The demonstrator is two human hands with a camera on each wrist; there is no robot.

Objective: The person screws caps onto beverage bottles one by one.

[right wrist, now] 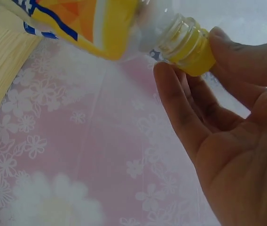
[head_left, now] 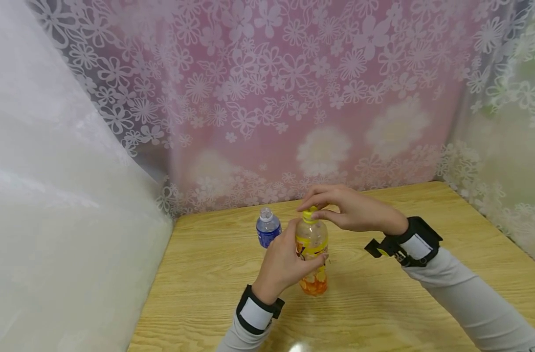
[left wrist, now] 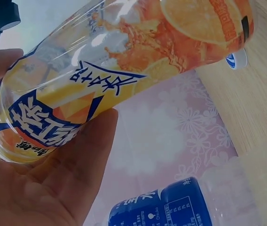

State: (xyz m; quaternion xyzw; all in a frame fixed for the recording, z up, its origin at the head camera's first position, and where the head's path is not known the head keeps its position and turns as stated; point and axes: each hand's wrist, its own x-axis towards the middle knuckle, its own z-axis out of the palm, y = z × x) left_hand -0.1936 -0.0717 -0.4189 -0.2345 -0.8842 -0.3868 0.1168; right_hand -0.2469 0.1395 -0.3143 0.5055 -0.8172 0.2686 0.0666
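Note:
A clear plastic drink bottle point(head_left: 312, 240) with a yellow and orange label stands upright on the wooden table. My left hand point(head_left: 278, 264) grips it round the upper body, thumb at the front. At its neck, my right hand point(head_left: 353, 210) pinches the yellow cap point(right wrist: 198, 52) between thumb and fingers. The right wrist view shows the cap over the threaded neck, with some clear thread visible below it. Beyond my left hand is a smaller bottle point(head_left: 268, 230) with a blue label; its clear neck shows no cap.
A small white and blue bottle cap point(left wrist: 237, 60) lies on the table in the left wrist view. The wooden tabletop point(head_left: 426, 303) ends at a pink flowered curtain point(head_left: 258, 98) at the back. A pale sheet point(head_left: 65, 205) hangs along the left side.

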